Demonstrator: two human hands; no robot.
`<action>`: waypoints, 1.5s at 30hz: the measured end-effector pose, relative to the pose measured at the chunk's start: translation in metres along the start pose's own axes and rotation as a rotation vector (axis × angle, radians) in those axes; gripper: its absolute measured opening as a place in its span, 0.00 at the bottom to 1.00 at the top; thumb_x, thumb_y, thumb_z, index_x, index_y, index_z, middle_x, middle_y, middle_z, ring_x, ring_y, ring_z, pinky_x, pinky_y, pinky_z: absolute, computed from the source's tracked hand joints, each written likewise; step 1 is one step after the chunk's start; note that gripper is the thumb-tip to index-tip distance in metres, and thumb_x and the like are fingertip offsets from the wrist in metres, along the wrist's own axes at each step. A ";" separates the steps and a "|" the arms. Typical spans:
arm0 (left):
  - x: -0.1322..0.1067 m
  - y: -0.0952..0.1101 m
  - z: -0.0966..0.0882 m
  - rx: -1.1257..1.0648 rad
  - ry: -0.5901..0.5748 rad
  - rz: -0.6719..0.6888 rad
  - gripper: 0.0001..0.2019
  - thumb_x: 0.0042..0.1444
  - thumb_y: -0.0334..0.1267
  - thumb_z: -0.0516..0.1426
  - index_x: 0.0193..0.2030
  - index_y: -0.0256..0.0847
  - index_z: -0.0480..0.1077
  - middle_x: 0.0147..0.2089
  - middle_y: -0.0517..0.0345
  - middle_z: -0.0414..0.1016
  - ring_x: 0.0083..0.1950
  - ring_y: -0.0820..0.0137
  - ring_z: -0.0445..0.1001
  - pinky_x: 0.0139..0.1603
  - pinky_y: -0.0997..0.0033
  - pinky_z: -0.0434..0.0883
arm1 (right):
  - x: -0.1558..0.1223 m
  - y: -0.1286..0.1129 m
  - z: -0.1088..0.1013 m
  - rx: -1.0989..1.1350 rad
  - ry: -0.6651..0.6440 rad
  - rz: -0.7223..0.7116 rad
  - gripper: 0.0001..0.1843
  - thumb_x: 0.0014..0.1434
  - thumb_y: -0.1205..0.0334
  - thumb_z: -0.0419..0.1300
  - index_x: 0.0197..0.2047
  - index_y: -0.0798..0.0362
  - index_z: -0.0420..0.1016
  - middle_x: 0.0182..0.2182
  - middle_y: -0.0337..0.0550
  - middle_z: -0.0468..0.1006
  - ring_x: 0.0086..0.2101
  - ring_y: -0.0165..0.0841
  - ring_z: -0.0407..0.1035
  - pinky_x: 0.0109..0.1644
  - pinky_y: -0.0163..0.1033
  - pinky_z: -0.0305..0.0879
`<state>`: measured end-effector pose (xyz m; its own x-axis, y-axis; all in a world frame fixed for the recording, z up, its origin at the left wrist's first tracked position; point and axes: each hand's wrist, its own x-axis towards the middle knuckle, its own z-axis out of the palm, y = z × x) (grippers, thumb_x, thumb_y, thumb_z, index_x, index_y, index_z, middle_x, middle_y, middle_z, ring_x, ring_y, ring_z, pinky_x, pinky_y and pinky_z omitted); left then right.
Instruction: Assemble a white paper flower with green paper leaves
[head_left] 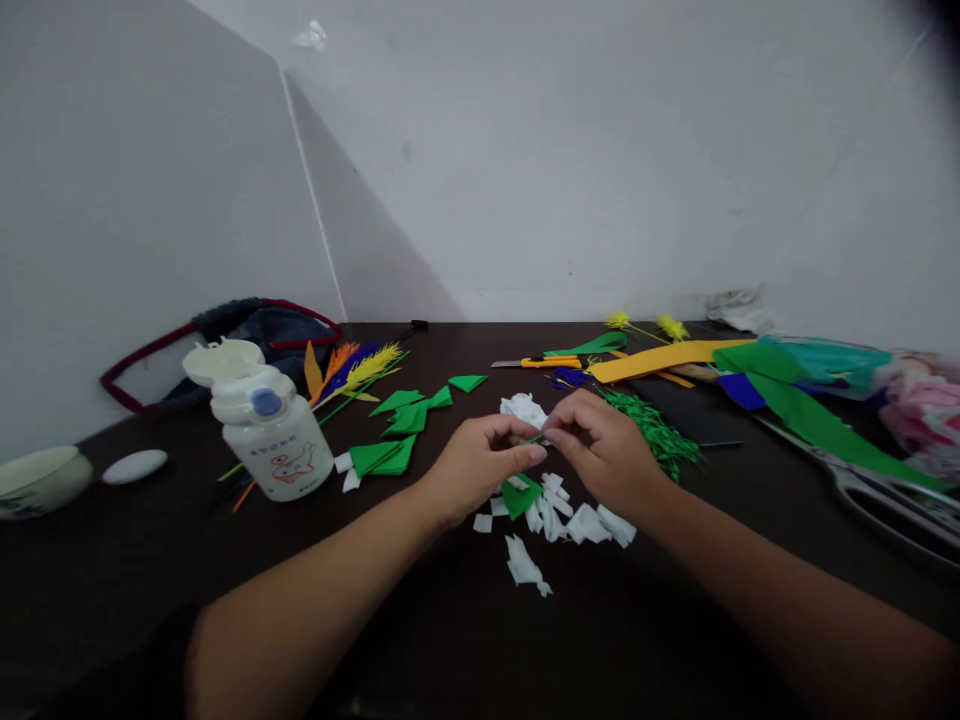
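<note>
Both my hands meet over the middle of the dark table point(420, 640). My left hand point(480, 462) and my right hand point(600, 445) each pinch one end of a thin green stem point(534, 438) held between their fingertips. Just beyond the fingers lies a crumpled white paper piece point(523, 407). Below the hands lie several white paper scraps point(581, 522) and a small green paper piece point(520, 496). A further white scrap point(525, 568) lies closer to me.
A white glue bottle point(266, 425) with its cap flipped stands at the left, with green paper cut-outs point(397, 415) and coloured paper feathers point(352, 370) beside it. A yellow utility knife point(544, 362), shredded green paper point(656, 425), coloured paper strips point(795, 400) and large scissors point(885, 495) lie at the right.
</note>
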<state>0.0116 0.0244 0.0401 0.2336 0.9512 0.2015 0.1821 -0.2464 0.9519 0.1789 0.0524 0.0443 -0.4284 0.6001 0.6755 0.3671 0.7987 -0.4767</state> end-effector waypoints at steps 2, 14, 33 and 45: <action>0.000 0.001 -0.001 0.033 -0.040 0.004 0.08 0.50 0.39 0.54 0.31 0.36 0.71 0.28 0.58 0.69 0.30 0.74 0.64 0.32 0.73 0.61 | 0.000 0.001 0.000 0.005 -0.016 -0.015 0.05 0.53 0.68 0.52 0.28 0.51 0.67 0.27 0.42 0.66 0.31 0.33 0.62 0.36 0.40 0.59; -0.002 -0.001 0.007 -0.243 -0.015 -0.009 0.09 0.52 0.39 0.54 0.25 0.38 0.70 0.27 0.57 0.70 0.33 0.73 0.66 0.39 0.72 0.62 | -0.004 0.006 0.018 0.863 -0.088 0.400 0.13 0.49 0.64 0.59 0.40 0.47 0.73 0.31 0.39 0.68 0.31 0.29 0.65 0.37 0.39 0.64; -0.002 0.001 0.015 -0.029 0.056 -0.079 0.09 0.42 0.36 0.59 0.20 0.36 0.62 0.20 0.65 0.61 0.23 0.78 0.57 0.25 0.76 0.56 | -0.003 -0.005 0.030 1.097 0.072 0.551 0.12 0.44 0.66 0.63 0.20 0.54 0.61 0.19 0.33 0.63 0.22 0.24 0.58 0.25 0.32 0.54; -0.002 -0.002 0.014 0.371 0.205 -0.053 0.13 0.37 0.38 0.61 0.19 0.39 0.59 0.19 0.66 0.58 0.23 0.77 0.55 0.23 0.74 0.54 | -0.002 -0.001 0.027 0.920 0.044 0.524 0.05 0.47 0.65 0.60 0.23 0.53 0.68 0.21 0.35 0.66 0.25 0.26 0.59 0.29 0.34 0.56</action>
<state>0.0242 0.0205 0.0344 0.0269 0.9723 0.2320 0.5292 -0.2108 0.8219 0.1567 0.0515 0.0281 -0.3607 0.8919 0.2728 -0.2765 0.1771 -0.9445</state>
